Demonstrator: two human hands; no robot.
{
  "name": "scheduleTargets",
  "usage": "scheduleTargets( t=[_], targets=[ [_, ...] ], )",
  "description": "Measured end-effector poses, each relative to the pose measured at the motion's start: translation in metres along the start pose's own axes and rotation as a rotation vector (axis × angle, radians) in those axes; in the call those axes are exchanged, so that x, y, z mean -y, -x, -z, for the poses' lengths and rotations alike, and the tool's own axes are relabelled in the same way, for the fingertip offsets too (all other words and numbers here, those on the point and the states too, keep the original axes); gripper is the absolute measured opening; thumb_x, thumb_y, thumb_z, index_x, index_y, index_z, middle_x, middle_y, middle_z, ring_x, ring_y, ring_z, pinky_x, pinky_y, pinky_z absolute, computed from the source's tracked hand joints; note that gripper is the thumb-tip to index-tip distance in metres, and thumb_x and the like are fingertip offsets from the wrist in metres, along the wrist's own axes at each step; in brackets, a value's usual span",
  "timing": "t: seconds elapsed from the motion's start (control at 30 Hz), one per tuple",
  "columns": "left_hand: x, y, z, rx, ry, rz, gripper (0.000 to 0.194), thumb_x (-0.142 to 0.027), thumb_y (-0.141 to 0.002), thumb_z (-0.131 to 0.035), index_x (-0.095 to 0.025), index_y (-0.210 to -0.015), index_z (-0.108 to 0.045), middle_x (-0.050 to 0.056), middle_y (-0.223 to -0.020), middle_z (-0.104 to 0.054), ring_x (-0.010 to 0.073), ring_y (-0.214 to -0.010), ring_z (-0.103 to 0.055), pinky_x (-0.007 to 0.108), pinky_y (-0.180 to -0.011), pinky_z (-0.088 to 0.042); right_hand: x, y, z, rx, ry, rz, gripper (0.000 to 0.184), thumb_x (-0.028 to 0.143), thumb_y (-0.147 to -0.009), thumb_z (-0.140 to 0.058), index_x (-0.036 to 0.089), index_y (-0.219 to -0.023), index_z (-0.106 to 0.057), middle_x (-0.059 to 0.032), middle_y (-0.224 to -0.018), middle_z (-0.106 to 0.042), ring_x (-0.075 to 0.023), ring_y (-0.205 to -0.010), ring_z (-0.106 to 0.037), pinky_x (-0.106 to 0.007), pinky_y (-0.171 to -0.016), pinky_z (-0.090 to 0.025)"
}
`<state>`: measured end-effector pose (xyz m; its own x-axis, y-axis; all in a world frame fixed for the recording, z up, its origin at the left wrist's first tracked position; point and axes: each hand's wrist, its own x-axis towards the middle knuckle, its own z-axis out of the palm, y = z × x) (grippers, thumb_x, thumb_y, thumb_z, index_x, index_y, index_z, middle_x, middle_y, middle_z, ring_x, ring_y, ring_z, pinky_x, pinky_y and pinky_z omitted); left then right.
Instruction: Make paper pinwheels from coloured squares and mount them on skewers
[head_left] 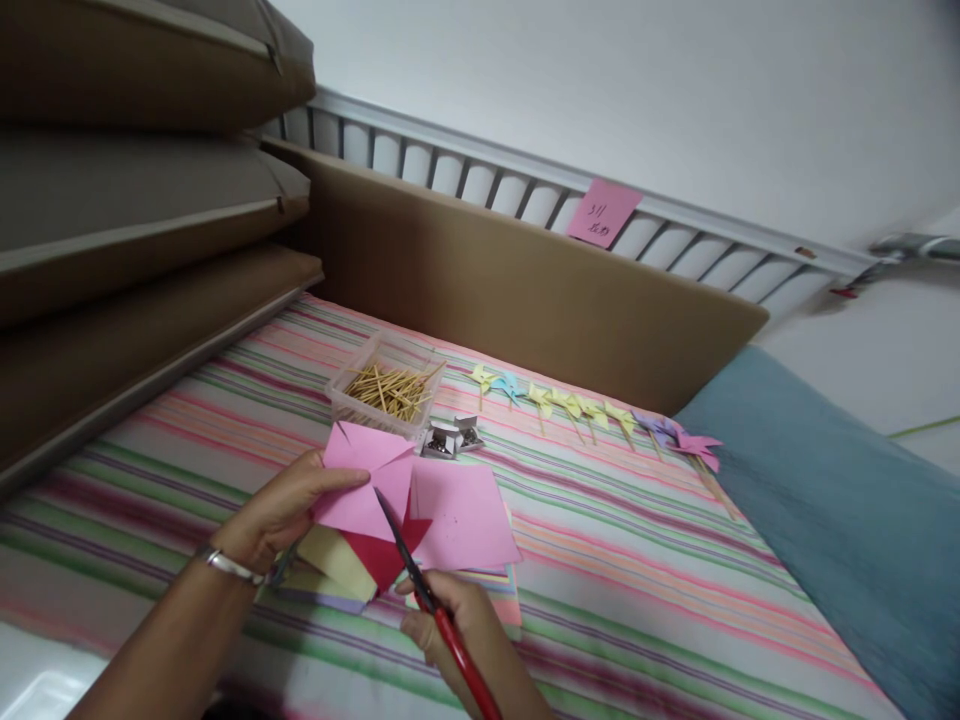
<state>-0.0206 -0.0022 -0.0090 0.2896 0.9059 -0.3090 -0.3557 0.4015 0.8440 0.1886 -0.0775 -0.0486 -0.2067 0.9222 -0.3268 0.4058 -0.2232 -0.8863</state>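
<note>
Pinched in the left hand (281,510) is a pink paper square (367,480), thumb on top, held just above the stack of coloured paper (480,575) on the striped sheet (637,570). Right hand (457,625) is closed round red-handled scissors (431,605), blades poking into the cut in the pink square. Just behind that stack sits a clear tub of wooden sticks (386,392), with small metal clips (450,438) beside it. Further right of the tub, a row of finished paper pinwheels (592,410) runs along the sheet.
</note>
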Motion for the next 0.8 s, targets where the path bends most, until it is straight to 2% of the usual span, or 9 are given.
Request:
scheduleTargets(
  t=[0.33, 0.47, 0.57, 0.67, 0.8],
  targets=[
    [-0.002, 0.002, -0.002, -0.008, -0.012, 0.005, 0.033, -0.019, -0.065, -0.073, -0.011, -0.097, -0.068, 0.013, -0.090, -0.073, 0.0284, -0.077, -0.068, 0.035, -0.072, -0.052, 0.004, 0.003, 0.000, 0.018, -0.023, -0.068, 0.026, 0.028, -0.068, -0.065, 0.017, -0.091, -0.069, 0.0054, -0.054, -0.039, -0.0078, -0.048, -0.035, -0.020, -0.045, -0.030],
    [-0.002, 0.000, -0.002, -0.049, 0.000, -0.024, 0.033, -0.018, -0.064, -0.073, -0.011, -0.096, -0.068, 0.012, -0.089, -0.073, 0.0276, -0.077, -0.068, 0.034, -0.071, -0.053, 0.007, 0.002, 0.004, 0.035, 0.056, 0.026, 0.027, 0.027, -0.066, -0.066, 0.015, -0.091, -0.069, 0.0052, -0.056, -0.040, -0.0086, -0.051, -0.035, -0.020, -0.047, -0.030],
    [-0.004, -0.003, 0.002, -0.106, 0.019, -0.068, 0.032, -0.018, -0.063, -0.074, -0.011, -0.094, -0.069, 0.011, -0.086, -0.074, 0.0259, -0.075, -0.068, 0.032, -0.068, -0.054, 0.012, 0.007, 0.018, 0.095, 0.151, 0.098, 0.027, 0.024, -0.069, -0.061, 0.015, -0.093, -0.068, 0.0041, -0.059, -0.044, -0.0094, -0.054, -0.037, -0.020, -0.050, -0.031],
    [-0.008, -0.002, 0.003, -0.139, 0.048, -0.064, 0.030, -0.018, -0.061, -0.075, -0.012, -0.090, -0.070, 0.010, -0.084, -0.074, 0.0244, -0.071, -0.068, 0.031, -0.065, -0.054, 0.012, 0.014, 0.039, 0.112, 0.202, 0.088, 0.031, 0.017, -0.068, -0.057, 0.018, -0.098, -0.067, 0.0041, -0.060, -0.045, -0.0099, -0.054, -0.042, -0.020, -0.050, -0.033],
    [-0.009, 0.002, -0.004, -0.053, 0.022, -0.005, 0.034, -0.020, -0.060, -0.076, -0.012, -0.093, -0.070, 0.012, -0.086, -0.074, 0.0269, -0.075, -0.068, 0.033, -0.069, -0.053, 0.000, 0.011, 0.064, 0.006, -0.037, 0.141, 0.038, 0.019, -0.070, -0.055, 0.020, -0.108, -0.058, 0.0017, -0.066, -0.053, -0.0133, -0.058, -0.052, -0.023, -0.053, -0.040]
  ],
)
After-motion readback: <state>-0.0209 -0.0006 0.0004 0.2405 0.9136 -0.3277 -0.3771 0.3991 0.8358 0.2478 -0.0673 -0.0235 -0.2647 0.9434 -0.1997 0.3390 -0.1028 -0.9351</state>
